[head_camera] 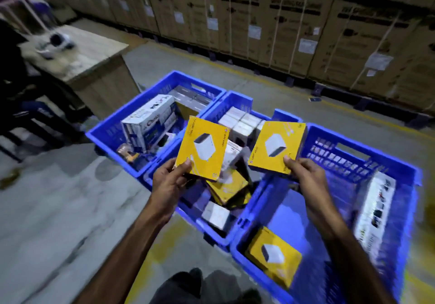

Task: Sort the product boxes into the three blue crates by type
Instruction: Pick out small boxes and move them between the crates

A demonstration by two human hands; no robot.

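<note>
A: Step in hand: mid-sort, 2 yellow charger boxes lifted at once. The left hand (173, 178) pinches the left yellow box (202, 148) at its near edge, thumb on the face, fingers curled under. The right hand (303, 174) grips the right yellow box (277, 147) the same way.

B: Where, against the middle crate (237, 102)?

A: The left box hangs above it; the right box sits over its right rim. Inside it: white boxes (240, 121) at the far end, more yellow ones loose nearer the person.

B: Next move?

A: Likely both go to the right crate (362, 148), where 1 yellow box (274, 253) already lies at the near end. The left hand must cross the shared rim first. The left crate (164, 84) holds larger white cartons (150, 121).
</note>
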